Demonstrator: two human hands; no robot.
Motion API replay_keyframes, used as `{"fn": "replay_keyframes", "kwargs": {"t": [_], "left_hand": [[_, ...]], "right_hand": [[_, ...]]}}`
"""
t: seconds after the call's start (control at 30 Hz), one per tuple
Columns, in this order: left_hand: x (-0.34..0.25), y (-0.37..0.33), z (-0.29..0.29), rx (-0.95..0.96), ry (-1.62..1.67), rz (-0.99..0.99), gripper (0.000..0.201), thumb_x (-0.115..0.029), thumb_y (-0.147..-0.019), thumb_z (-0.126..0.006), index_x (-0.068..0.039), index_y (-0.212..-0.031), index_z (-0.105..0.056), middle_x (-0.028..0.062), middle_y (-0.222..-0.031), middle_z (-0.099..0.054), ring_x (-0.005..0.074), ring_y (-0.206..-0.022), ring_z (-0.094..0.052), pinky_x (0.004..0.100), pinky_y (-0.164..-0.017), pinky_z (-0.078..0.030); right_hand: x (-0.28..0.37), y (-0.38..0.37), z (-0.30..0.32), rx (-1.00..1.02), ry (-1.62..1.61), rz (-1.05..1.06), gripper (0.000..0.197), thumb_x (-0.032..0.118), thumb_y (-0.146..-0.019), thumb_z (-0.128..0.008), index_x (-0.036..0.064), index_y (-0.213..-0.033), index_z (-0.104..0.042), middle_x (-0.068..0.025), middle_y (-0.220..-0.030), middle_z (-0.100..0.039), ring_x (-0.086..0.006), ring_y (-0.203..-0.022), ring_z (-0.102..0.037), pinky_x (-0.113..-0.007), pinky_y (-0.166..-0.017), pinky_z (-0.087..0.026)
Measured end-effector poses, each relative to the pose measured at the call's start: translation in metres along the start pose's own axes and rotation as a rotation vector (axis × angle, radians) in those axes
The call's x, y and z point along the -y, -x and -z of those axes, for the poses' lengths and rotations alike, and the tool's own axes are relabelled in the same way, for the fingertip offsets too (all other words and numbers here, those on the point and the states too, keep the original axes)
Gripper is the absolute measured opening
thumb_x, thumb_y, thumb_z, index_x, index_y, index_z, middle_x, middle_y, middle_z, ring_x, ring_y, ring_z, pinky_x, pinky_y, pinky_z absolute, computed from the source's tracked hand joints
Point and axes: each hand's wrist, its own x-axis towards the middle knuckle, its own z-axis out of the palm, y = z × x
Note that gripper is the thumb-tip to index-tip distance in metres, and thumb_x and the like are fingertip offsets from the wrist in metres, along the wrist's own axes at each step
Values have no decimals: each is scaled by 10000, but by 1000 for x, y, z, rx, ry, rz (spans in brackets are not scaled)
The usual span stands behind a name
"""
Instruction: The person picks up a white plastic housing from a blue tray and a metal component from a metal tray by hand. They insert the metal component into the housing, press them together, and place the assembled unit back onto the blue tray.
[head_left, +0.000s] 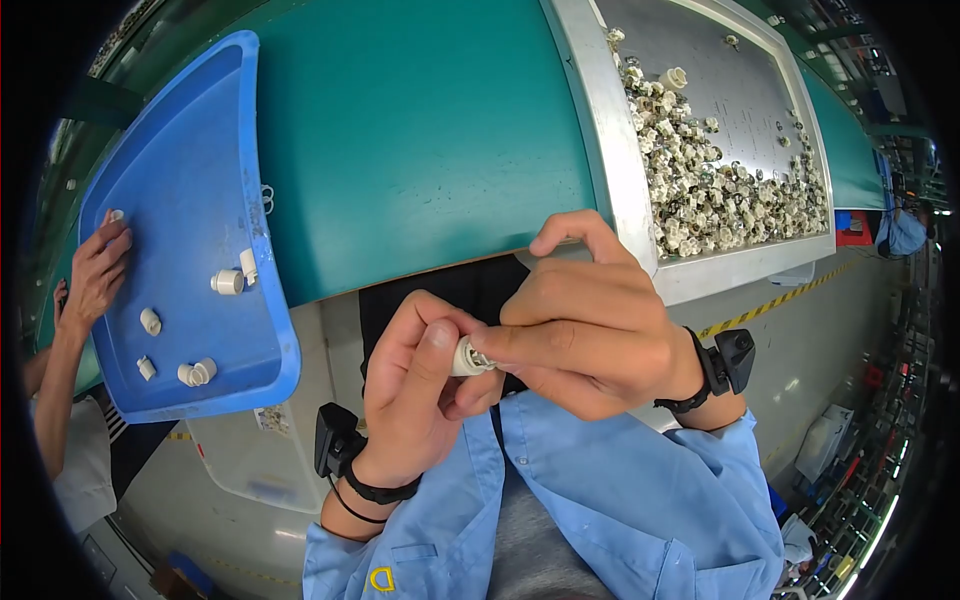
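Note:
In front of my body, my left hand [415,385] is closed around a small white cylindrical lamp socket [466,360], held between thumb and fingers. The socket lies on its side, its open end turned to the right, and some metal shows inside that mouth. The fingertips of my right hand [590,335] are pinched together right at the opening. Whatever they grip there is hidden by the fingers. One finger of my right hand is raised away from the others, close to the bench edge.
A blue tray [190,180] at the left holds several white sockets [228,282]; a co-worker's hand [98,270] reaches into it. Far right, a metal-framed tray [620,150] carries a heap of small white-and-metal pieces [700,190]. Between them runs a green bench top [420,130].

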Motion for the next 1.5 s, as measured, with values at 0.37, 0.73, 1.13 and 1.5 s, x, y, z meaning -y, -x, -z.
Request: {"fn": "replay_keyframes", "kwargs": {"t": [0.37, 0.73, 1.13, 1.5], "left_hand": [[10, 3, -17, -190, -181, -128, 203, -233, -1085, -441, -36, -1046, -467, 27, -766, -537, 51, -637, -457, 219, -541, -362], [18, 2, -13, -17, -323, -279, 196, -180, -1061, -478, 10, -1101, -501, 71, -890, -602, 97, -785, -558, 243, -699, -460], [32, 3, -3, -68, -747, -383, 196, -107, -943, -622, 17, -812, -546, 100, -771, -496, 200, -691, -473, 336, -589, -379], [15, 11, 1, -130, -833, -337, 123, -89, -932, -625, 11, -866, -598, 78, -771, -515, 161, -664, -457, 321, -566, -370]], "right_hand": [[13, 17, -15, -128, 248, -53, 378, 251, -702, -838, 62, -1012, -733, -64, -943, -694, -200, -785, -675, -430, -915, -402], [9, 27, -22, -229, 224, -135, 387, 336, -753, -806, 55, -1000, -705, -79, -916, -713, -225, -828, -697, -457, -966, -375], [24, 12, -5, 77, 372, -148, 306, 200, -669, -727, 10, -910, -710, -115, -898, -691, -293, -823, -677, -508, -982, -387], [26, -4, -22, 81, 332, -94, 266, 159, -671, -705, 15, -894, -712, -108, -921, -681, -288, -873, -669, -494, -956, -415]]}}
